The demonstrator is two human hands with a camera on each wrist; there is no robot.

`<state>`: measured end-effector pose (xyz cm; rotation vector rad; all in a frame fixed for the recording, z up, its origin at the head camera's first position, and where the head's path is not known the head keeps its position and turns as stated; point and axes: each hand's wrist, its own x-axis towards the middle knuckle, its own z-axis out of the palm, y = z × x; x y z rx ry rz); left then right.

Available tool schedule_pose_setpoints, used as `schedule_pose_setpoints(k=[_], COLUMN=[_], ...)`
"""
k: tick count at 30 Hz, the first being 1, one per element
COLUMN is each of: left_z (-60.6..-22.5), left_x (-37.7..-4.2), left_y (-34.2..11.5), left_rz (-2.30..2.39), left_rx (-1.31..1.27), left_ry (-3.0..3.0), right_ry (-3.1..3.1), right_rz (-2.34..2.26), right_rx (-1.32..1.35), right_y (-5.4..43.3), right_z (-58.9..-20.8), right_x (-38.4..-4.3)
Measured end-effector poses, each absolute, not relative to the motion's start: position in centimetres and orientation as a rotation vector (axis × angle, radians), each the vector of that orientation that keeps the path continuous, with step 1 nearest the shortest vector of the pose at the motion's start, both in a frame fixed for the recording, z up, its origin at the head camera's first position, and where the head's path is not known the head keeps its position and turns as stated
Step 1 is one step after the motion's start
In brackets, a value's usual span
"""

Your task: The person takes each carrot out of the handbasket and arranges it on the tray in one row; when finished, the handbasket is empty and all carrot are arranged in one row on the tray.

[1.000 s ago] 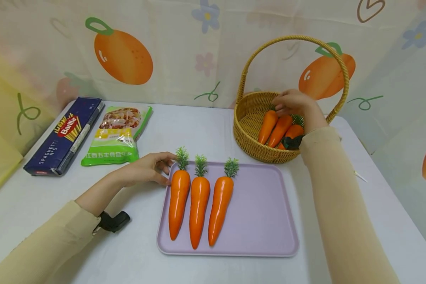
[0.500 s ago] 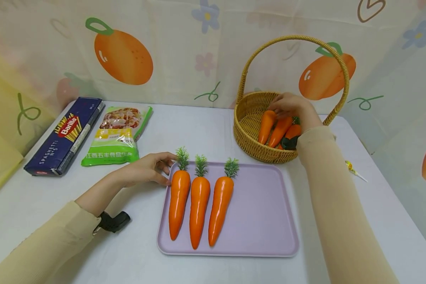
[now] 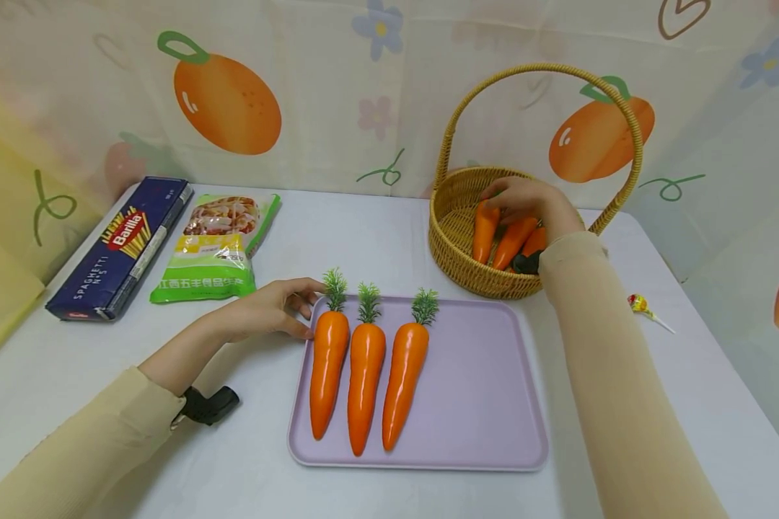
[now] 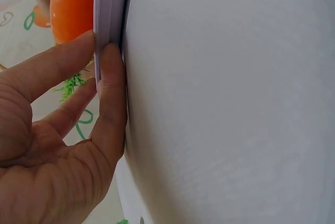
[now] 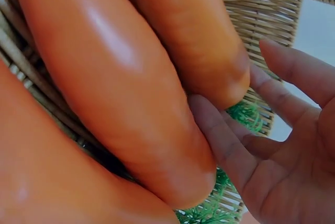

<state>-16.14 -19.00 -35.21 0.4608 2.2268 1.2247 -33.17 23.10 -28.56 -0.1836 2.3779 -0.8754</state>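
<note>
Pale curtain (image 3: 318, 108) printed with fruit and flowers hangs behind a white table (image 3: 350, 238).

Inside the wicker basket (image 3: 457, 256), the right hand (image 3: 526, 198) reaches down palm first, its fingers spread rather than closed round anything. The wrist view shows one fingertip lodged in the gap between two carrots, while another digit stands off to the side; I cannot tell how firmly the fingertip bears on either. Under the hand lie the left carrot (image 3: 485, 234), its upper end at the fingertips, then the middle carrot (image 3: 511, 245) just beside it, and a third carrot (image 3: 535, 241) partly covered by the wrist. All three tilt with their tips toward the person, their green tops mostly hidden by the hand.

On the near side, the left hand (image 3: 275, 310) pinches the lilac tray (image 3: 474, 389) at its far left corner, with a fingertip above the rim and another beneath. Across the tray's left half lie three more carrots (image 3: 329, 367), nearly parallel, leafy tops away from the person.

Further out, a lollipop (image 3: 643, 305) lies right of the basket; at far left are a green packet (image 3: 217, 249) and a blue spaghetti box (image 3: 120, 249).
</note>
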Motion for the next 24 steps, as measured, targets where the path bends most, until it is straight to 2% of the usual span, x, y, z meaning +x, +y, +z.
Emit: schedule_pose_setpoints(k=[24], left_z=[-35.28], left_x=[-16.1], left_y=[-18.93], left_rz=[1.216], left_rx=[0.452], left_ry=[2.234], right_ry=[2.351], right_rz=[-0.792], right_rx=[-0.182], right_y=[22.33], right_z=[-28.65], right_x=[-32.93])
